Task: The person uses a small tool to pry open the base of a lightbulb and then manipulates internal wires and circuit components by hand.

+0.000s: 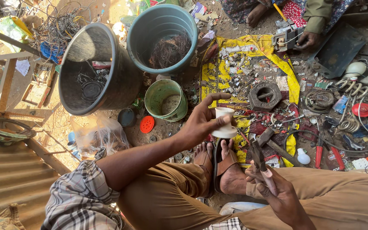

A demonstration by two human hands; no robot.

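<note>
We hold a white spool (225, 123) in our left hand (201, 123): thumb pressing its near flange, index finger arched over the far end, the other fingers curled behind. The spool sits upright between the fingertips, above our sandalled foot (226, 168).

Our right hand (277, 194) is closed around pliers (259, 164); the handles lie under the curled fingers, the nose points past the knuckles toward the spool. Whether the nose is open we cannot tell; it looks shut.

Beyond the left fingertips: a yellow sheet (252, 72) strewn with scrap, a big metal nut (264, 96) on it. A hammer (273, 142) lies just beyond the pliers' nose. Left of the left thumb stand a small green bucket (167, 100), a teal bucket (162, 36) holding wire, and a black tub (96, 68).

Another person's hand (307, 40) rests on a metal part at the sheet's far edge.
</note>
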